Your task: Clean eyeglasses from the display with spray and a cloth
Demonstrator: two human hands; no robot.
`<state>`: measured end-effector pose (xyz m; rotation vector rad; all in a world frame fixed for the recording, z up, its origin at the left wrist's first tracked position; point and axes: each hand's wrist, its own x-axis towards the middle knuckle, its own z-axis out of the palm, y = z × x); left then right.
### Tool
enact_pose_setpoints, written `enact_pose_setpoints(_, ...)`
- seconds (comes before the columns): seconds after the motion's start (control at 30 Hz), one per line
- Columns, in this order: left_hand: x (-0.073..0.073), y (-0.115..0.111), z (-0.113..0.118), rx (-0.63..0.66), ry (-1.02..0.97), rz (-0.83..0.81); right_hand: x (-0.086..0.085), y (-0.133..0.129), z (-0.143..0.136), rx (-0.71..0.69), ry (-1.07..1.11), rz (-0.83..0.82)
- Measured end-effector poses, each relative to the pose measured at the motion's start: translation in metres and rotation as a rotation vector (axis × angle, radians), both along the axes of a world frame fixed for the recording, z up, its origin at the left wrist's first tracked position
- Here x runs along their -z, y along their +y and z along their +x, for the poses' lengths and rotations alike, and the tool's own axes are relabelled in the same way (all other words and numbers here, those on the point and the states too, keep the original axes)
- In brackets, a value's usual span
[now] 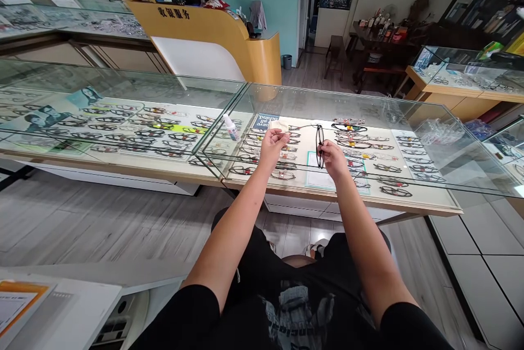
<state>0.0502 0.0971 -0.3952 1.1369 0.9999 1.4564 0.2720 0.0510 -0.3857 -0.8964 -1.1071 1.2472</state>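
the right hand [333, 158] is closed on a pair of black glasses [320, 148], gripping the frame at its side. the glasses are held upright above the glass surface [295, 100], with one arm extending toward the left hand [273, 147]. the left hand has its fingers bent toward the thumb, near a pale item [279, 126]; its exact grip cannot be told. a white bottle [231, 128] is on the surface, to the left of the left hand. rows of eyeglass frames [364, 145] lie beneath the glass.

Eyeglasses [395, 191] in showcase [347, 197]; bottle [232, 128] apparently atop; counter [264, 60] behind.
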Motion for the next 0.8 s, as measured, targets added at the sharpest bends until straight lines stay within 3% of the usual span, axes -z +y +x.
enact_pose_setpoints(0.13,-0.001,-0.005,0.001,0.073,0.109,0.050,0.002,0.001,-0.001,0.010,0.000,0.035)
enact_pose_setpoints(0.33,-0.003,-0.013,0.002,0.427,0.438,0.139,0.001,-0.001,-0.008,-0.049,-0.080,0.058)
enact_pose_setpoints(0.57,-0.008,-0.015,0.005,0.421,0.459,0.156,-0.003,-0.002,-0.013,-0.068,-0.137,0.071)
enact_pose_setpoints(0.8,-0.005,-0.014,0.004,0.398,0.410,0.139,0.004,0.001,-0.011,0.002,-0.102,0.049)
